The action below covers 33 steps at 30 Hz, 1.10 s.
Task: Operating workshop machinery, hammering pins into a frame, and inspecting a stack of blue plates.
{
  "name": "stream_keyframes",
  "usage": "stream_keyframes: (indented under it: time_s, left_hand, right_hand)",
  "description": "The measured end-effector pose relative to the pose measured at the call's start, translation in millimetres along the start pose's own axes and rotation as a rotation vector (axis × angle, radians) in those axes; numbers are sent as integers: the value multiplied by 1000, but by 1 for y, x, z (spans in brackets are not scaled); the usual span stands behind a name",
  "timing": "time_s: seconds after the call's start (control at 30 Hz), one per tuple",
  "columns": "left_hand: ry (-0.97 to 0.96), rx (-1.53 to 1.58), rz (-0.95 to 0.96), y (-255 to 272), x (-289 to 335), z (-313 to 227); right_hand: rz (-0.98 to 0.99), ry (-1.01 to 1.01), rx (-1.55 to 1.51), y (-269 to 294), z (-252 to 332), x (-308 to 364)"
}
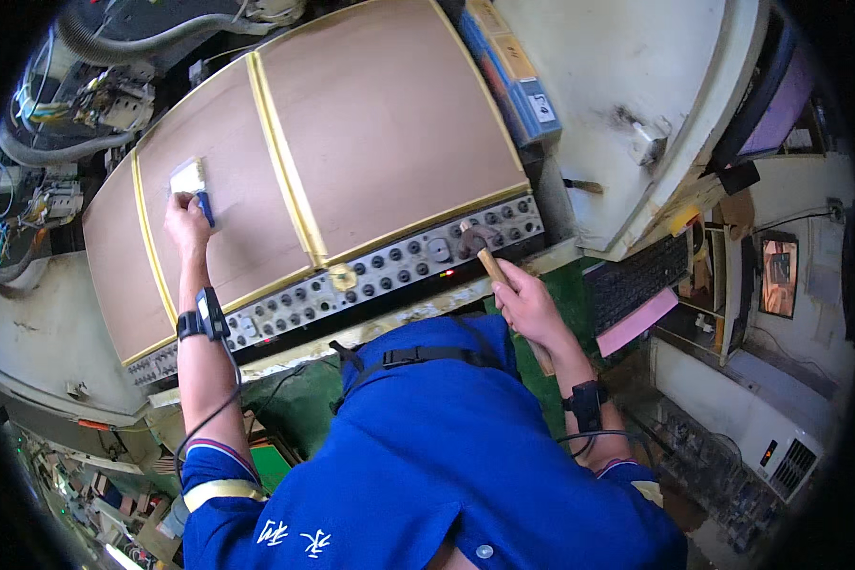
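My left hand [187, 222] is closed round a flat brush [189, 176] with pale bristles and a blue handle, over a brown sheet [214, 133]. Whether the bristles touch the sheet I cannot tell. In my right hand [530, 306] is a hammer [490, 265] by its wooden handle; its dark head lies over the right part of a metal rail [389, 269] lined with round black fittings. Yellow strips [280, 152] divide and edge the brown surface.
Blue and tan boxes [518, 81] stand along the surface's right edge. Farther right are a small wood-handled tool [582, 186], a keyboard [639, 280] and a pink sheet [636, 321]. Hoses and wiring [66, 142] crowd the far left. Cables hang from my wrist bands.
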<state>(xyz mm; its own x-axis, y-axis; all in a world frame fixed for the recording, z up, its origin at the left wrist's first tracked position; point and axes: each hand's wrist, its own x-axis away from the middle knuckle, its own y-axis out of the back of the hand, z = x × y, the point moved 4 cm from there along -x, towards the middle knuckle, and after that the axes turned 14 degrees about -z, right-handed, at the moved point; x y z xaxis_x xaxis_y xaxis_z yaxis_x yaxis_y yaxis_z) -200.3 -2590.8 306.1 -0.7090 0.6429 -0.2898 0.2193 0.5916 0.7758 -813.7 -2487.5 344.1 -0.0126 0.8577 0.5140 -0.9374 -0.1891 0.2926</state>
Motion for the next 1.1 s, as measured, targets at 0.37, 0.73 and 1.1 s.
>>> stream_keyframes:
  time_s: [0.37,0.73,1.1]
  left_hand:
    - [219,675,956,-172,291,-305]
    - [-392,445,605,-181,306,-358]
    - [-362,420,525,-175,313,-357]
  right_hand:
    - [-139,8,-45,78,-29,-30]
    - [-213,2,-90,98,-53,-16]
    - [-225,79,-64,86,-25,-34]
